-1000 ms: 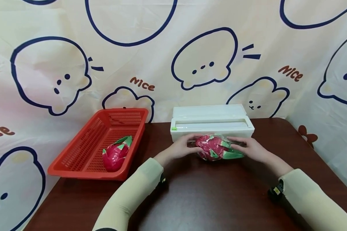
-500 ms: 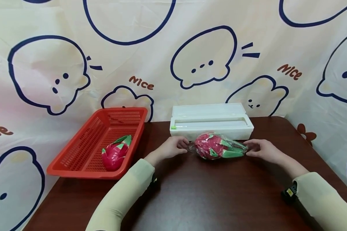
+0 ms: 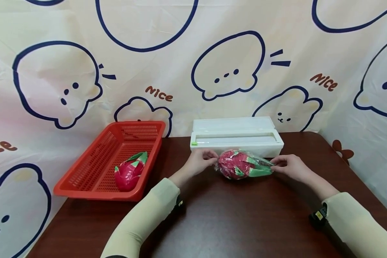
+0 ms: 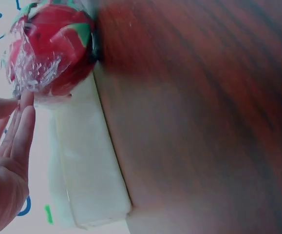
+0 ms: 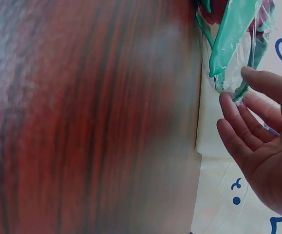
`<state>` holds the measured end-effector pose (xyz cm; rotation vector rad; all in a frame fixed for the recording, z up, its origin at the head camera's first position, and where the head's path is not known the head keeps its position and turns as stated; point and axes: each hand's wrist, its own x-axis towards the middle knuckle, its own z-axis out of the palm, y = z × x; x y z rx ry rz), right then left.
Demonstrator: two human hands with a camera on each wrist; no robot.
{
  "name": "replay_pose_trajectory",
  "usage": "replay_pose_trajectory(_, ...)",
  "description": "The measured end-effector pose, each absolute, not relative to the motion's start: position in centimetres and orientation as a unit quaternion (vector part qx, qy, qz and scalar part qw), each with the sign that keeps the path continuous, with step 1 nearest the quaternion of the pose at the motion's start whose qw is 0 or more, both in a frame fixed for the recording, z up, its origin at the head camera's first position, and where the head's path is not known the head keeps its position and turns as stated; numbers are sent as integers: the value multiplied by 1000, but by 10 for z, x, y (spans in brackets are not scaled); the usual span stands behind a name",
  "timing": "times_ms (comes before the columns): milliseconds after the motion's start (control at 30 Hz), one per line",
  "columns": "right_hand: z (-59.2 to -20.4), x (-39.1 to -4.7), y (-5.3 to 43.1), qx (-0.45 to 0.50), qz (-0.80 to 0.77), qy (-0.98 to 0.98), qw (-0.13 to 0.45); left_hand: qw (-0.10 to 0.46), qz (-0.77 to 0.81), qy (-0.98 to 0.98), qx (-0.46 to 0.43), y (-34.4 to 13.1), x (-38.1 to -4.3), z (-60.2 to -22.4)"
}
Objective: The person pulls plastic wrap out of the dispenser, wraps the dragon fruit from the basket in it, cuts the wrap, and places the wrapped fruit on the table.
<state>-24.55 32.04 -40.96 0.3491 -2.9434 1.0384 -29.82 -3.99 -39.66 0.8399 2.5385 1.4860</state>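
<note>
A printed cloth (image 3: 167, 21) fills the upper frame above a brown table (image 3: 232, 222). Right of centre, a white box (image 3: 237, 146) stands behind the wrapped dragon fruit (image 3: 237, 165). Left hand (image 3: 197, 163) and right hand (image 3: 291, 167) pinch its film's (image 4: 33, 70) ends; hard tugging could tear it.

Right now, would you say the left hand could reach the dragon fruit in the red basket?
Probably yes: the red basket is open-topped and the dragon fruit lies uncovered, though the left hand would first need to leave the wrapped fruit.
</note>
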Motion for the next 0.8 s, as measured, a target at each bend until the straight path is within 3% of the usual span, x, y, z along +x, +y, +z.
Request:
replay_pose_trajectory(300, -410, -246, 320, 110, 329, -938, 14, 74, 477, 814, 322, -44, -296, -400)
replay_pose_trajectory(567, -412, -246, 315, 111, 319, -941, 19, -10, 362, 855, 372, -46, -298, -391)
replay_pose_trajectory(800, -411, -243, 316, 124, 305, -944, 26, -19, 343, 856, 386, -50, -299, -391)
